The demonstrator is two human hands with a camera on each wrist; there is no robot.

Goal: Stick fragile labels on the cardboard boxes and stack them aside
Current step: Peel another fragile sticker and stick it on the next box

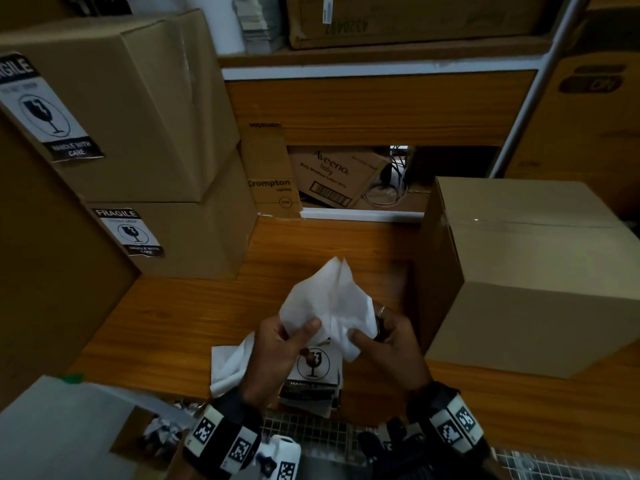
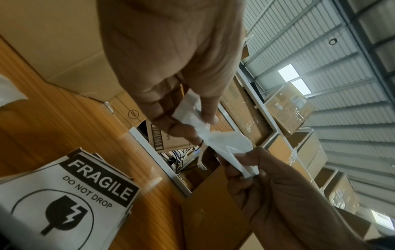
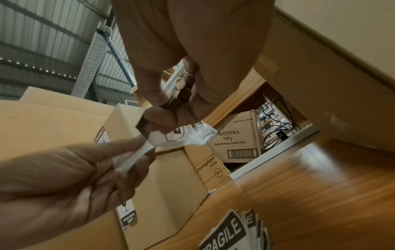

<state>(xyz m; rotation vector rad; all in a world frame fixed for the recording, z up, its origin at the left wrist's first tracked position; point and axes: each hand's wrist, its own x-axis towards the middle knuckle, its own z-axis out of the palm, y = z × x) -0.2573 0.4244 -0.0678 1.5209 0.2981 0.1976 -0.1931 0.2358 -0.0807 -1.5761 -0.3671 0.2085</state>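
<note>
Both hands hold one white label sheet (image 1: 325, 299) above the wooden table (image 1: 173, 313). My left hand (image 1: 304, 329) pinches its left part between thumb and fingers, and my right hand (image 1: 360, 336) pinches its right part. In the right wrist view the right hand (image 3: 171, 118) holds the printed label (image 3: 181, 137), while the left hand (image 3: 64, 177) pinches a white strip of it. A stack of fragile labels (image 1: 313, 372) lies under the hands. A plain cardboard box (image 1: 526, 271) stands at the right. At the left, two stacked boxes (image 1: 138, 109) (image 1: 194, 237) carry fragile labels (image 1: 45, 109) (image 1: 130, 232).
A crumpled white sheet (image 1: 232, 365) lies left of the label stack. An open carton (image 1: 69, 427) with paper scraps sits at the lower left. Behind the table stand a Crompton box (image 1: 270, 174) and an Aveeno box (image 1: 332, 174) under a shelf (image 1: 381, 105).
</note>
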